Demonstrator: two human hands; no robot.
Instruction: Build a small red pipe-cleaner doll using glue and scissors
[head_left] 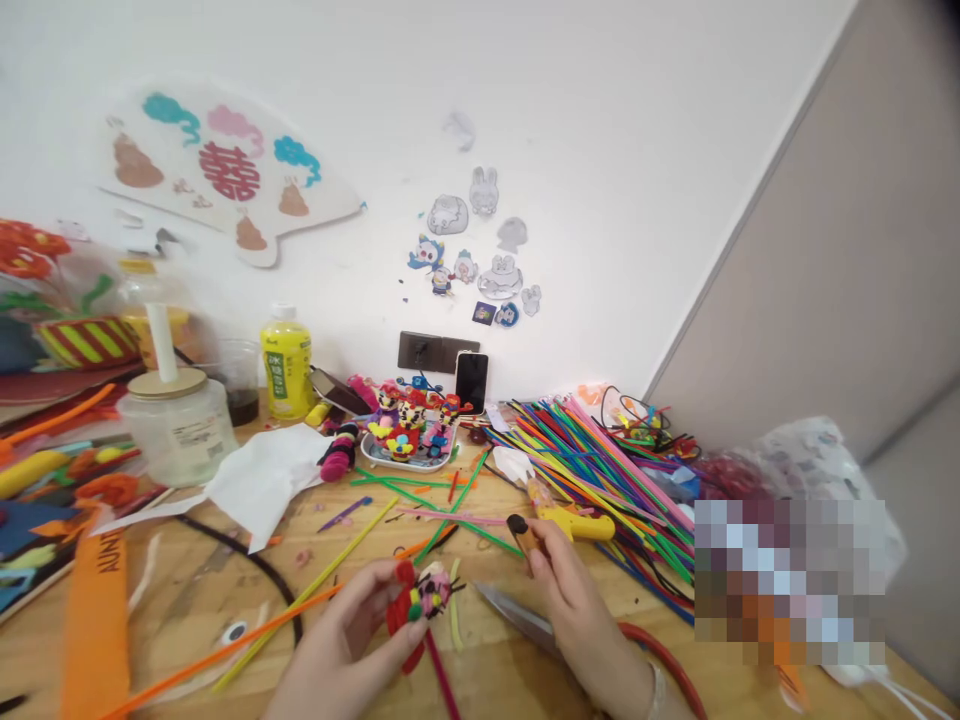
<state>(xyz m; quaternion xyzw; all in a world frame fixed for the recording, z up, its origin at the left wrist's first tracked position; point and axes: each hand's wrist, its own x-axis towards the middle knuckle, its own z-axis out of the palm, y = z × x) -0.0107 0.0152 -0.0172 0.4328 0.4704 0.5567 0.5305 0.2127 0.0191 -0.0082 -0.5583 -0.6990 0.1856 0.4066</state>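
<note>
Bright, even light leaves faint shadows under the hands, and a pixelated patch blurs the lower right.

The pipe-cleaner figure is red and pink; the glue gun is bright yellow.

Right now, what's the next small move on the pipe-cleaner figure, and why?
Probably bring the dark-tipped piece pinched in the right hand over to the pipe-cleaner figure in the left hand and try it against the figure. Both are held up close together, and a yellow glue gun lies beside the right hand.
</note>
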